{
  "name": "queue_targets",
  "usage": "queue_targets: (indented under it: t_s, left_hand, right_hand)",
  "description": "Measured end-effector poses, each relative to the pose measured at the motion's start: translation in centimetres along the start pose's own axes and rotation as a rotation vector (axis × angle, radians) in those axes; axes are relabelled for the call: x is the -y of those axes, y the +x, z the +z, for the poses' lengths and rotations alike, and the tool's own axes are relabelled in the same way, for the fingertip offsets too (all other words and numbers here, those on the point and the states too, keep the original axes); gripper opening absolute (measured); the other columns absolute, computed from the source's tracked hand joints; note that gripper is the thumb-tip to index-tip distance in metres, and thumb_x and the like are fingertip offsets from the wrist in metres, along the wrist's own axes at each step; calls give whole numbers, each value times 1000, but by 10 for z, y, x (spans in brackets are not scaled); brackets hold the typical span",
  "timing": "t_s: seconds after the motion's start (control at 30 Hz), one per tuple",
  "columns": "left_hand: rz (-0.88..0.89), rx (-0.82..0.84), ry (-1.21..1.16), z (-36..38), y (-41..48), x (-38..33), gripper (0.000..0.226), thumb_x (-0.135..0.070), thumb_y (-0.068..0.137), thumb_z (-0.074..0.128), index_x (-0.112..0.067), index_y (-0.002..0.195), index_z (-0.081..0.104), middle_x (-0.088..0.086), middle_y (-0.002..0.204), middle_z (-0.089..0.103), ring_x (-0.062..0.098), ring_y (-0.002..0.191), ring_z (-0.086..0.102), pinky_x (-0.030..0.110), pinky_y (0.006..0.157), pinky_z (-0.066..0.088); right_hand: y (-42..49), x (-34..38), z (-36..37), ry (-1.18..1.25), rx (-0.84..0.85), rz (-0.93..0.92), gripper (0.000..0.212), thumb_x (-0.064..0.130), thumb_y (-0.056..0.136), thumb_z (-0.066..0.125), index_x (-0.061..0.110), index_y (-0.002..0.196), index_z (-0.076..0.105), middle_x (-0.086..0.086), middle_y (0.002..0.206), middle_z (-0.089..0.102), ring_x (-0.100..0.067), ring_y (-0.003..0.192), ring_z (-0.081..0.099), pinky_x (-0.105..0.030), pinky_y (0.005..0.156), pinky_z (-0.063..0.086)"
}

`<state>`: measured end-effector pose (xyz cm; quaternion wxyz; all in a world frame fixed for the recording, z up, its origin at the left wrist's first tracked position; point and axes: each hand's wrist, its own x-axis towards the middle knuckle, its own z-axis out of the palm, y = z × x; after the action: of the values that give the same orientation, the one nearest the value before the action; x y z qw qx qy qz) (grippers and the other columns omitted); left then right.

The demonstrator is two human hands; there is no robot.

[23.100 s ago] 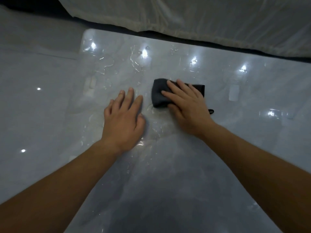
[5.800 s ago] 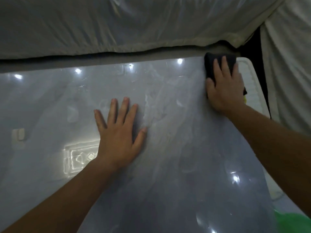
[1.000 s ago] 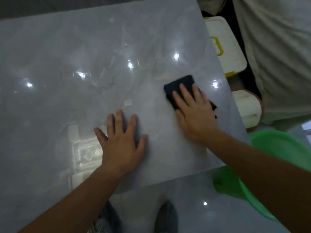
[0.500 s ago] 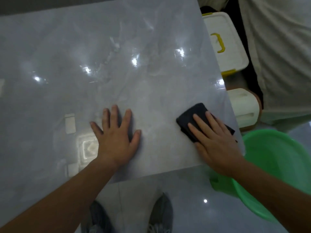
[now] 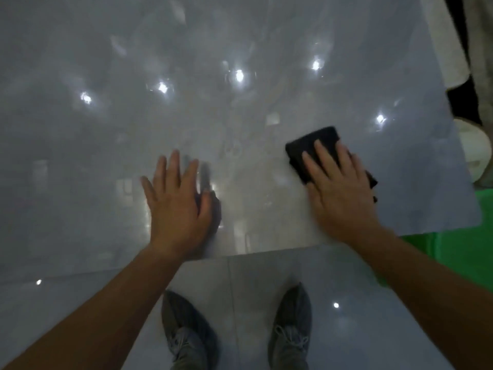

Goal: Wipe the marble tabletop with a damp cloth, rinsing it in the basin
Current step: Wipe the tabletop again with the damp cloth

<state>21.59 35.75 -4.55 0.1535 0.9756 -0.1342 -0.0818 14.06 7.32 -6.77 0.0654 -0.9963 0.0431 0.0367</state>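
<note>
nearest, below both wrists, two grey laced shoes (image 5: 292, 324) stand on the glossy tiled floor (image 5: 253, 279). just beyond them runs the near edge of the pale marble surface (image 5: 106, 134). the left hand (image 5: 177, 206) lies flat on it close to that edge, palm down, fingers straight and spread, holding nothing. off to its right, well apart, the right hand (image 5: 338, 193) presses flat on a folded dark cloth (image 5: 312, 142), fingers straight and slightly spread on top of it, not curled round it. the cloth shows ahead of the fingertips and at the hand's right side, near the surface's right edge. right of the right forearm, past the surface's corner and lower down, is the green basin (image 5: 458, 252). a white container (image 5: 477, 153) sits further right of the right hand, off the surface. ahead of both hands, bright light spots reflect on the marble.
</note>
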Motion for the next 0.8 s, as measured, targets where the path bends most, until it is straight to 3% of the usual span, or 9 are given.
queue_targets:
  t_s: [0.13,0.27,0.33,0.4,0.5,0.53,0.57,0.67,0.8]
  left_hand:
    - [-99,114,190,-12,-18,66,66,-56,94,24,-28,154,26,8,167,13,36,153,4,72,114,2]
    - [-68,101,103,-11,-22,78,62,-49,98,22,-27,156,25,5,168,11,32,154,1,68,116,0]
    - [-69,102,82,-9,-23,79,60,-46,98,22,-28,156,24,4,168,9,30,154,-2,67,117,-4]
    - [-58,107,71,-9,-25,82,60,-43,98,25,-28,156,23,3,168,8,30,154,-4,66,116,-7]
    - [-65,91,-76,-14,-23,85,59,-40,98,27,-27,156,27,1,167,13,26,155,0,61,117,-7]
    - [-68,71,-153,-17,-24,88,59,-39,98,26,-26,156,28,1,167,16,23,155,4,58,119,-5]
    - [-64,41,-218,-23,-25,94,58,-38,98,27,-24,155,30,2,166,21,20,154,11,54,120,0]
    - [-58,-65,-254,-41,-28,127,53,-32,99,33,-19,150,40,6,161,33,20,148,28,40,115,15]
    - [-121,-37,5,-57,-34,195,53,-37,98,28,-22,149,39,9,164,24,28,153,14,55,120,6]
  right_hand:
    - [68,59,6,44,-96,245,59,40,103,30,20,159,24,-12,166,21,-43,152,15,-58,122,14]
    - [18,145,21,-1,28,-279,57,38,102,38,23,157,29,-8,166,23,-40,153,14,-57,123,16]
    - [4,130,20,-20,69,-329,56,38,102,36,25,156,31,-5,166,24,-37,154,15,-56,122,18]
    - [20,101,18,-17,25,-148,57,39,101,35,23,156,33,-8,165,27,-40,151,22,-59,119,24]
    - [55,90,8,53,-29,326,62,42,101,28,21,159,23,-9,168,17,-41,153,11,-58,123,13]
    - [58,111,10,55,-48,367,62,42,102,27,20,160,21,-9,168,15,-41,153,9,-57,124,12]
    - [55,141,15,35,-57,321,62,41,101,28,20,159,22,-10,168,16,-42,153,11,-58,123,13]
    - [14,240,31,39,1,-113,60,37,99,38,19,156,32,-12,165,26,-46,150,20,-62,119,21]
    - [-17,269,31,60,96,-352,56,39,103,40,26,156,31,-4,167,23,-37,154,14,-58,122,17]
